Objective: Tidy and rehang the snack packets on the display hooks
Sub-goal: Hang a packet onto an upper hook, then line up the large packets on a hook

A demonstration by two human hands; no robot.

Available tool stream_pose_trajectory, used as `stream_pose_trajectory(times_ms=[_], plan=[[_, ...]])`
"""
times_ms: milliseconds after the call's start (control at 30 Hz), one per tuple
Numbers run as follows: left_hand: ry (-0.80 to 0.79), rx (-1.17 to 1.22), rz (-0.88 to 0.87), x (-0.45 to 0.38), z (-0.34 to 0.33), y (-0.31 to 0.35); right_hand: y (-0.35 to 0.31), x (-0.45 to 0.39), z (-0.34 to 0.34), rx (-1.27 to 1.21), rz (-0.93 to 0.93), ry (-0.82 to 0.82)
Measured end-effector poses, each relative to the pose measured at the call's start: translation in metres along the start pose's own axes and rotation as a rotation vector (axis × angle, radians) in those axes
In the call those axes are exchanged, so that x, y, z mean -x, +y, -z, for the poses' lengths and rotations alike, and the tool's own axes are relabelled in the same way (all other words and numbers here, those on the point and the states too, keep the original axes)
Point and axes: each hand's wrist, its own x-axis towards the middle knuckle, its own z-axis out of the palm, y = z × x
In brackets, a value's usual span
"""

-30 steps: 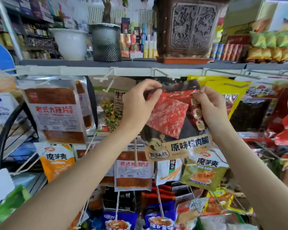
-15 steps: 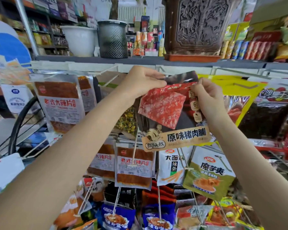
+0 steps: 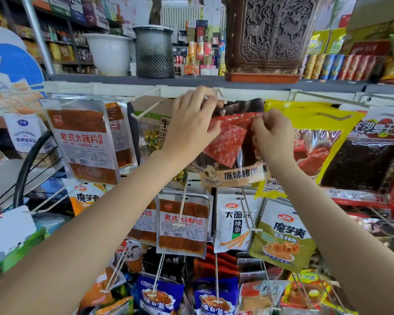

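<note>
So I've got the red meat-jerky packet (image 3: 228, 144) up against the top rail, right under the shelf (image 3: 123, 78). My left hand (image 3: 191, 123) has its grip pinched on the packet's top left edge, fingertips up at the white hook (image 3: 216, 96). My right hand (image 3: 271, 135) pinches the top right corner. Can't tell if the hole is on the hook. A yellow packet (image 3: 323, 133) hangs just beside it on the right, a spicy-strip packet (image 3: 84, 142) well off left.
</note>
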Motion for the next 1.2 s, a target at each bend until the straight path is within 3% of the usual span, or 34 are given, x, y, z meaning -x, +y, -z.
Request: stream_pose_trajectory(times_ms=[100,167,300,467,533,600,700,767,900,1033,1200], plan=[[-0.280,0.117,-0.006,0.020,-0.014,-0.013,0.005,-0.001,-0.011,0.234,0.004,-0.068],[-0.408,0.033,-0.036,0.029,-0.022,-0.022,0.012,0.003,-0.016,0.352,-0.016,-0.108],[-0.595,-0.141,-0.020,0.030,-0.029,-0.025,0.007,0.029,-0.016,0.245,0.091,0.056],[-0.462,-0.044,0.068,0.057,-0.026,-0.021,-0.008,0.103,-0.036,0.153,0.246,-0.270],[-0.396,0.002,0.091,0.086,-0.019,-0.030,0.007,0.127,-0.049,0.148,0.145,-0.346],[-0.430,0.010,0.097,0.113,-0.014,-0.045,0.030,0.139,-0.064,0.183,-0.028,-0.476],[-0.514,0.012,0.118,0.135,-0.012,-0.067,0.067,0.138,-0.085,0.509,-0.168,-0.752],[-0.516,0.022,0.104,0.141,-0.012,-0.078,0.084,0.134,-0.098,0.595,-0.252,-0.830],[-0.532,0.086,0.031,0.151,-0.011,-0.103,0.096,0.131,-0.122,0.667,-0.392,-0.778],[-0.588,0.165,-0.018,0.159,-0.010,-0.125,0.087,0.133,-0.136,0.921,-0.346,-0.632],[-0.654,0.267,-0.068,0.170,-0.016,-0.139,0.057,0.142,-0.136,1.070,-0.290,-0.667]])
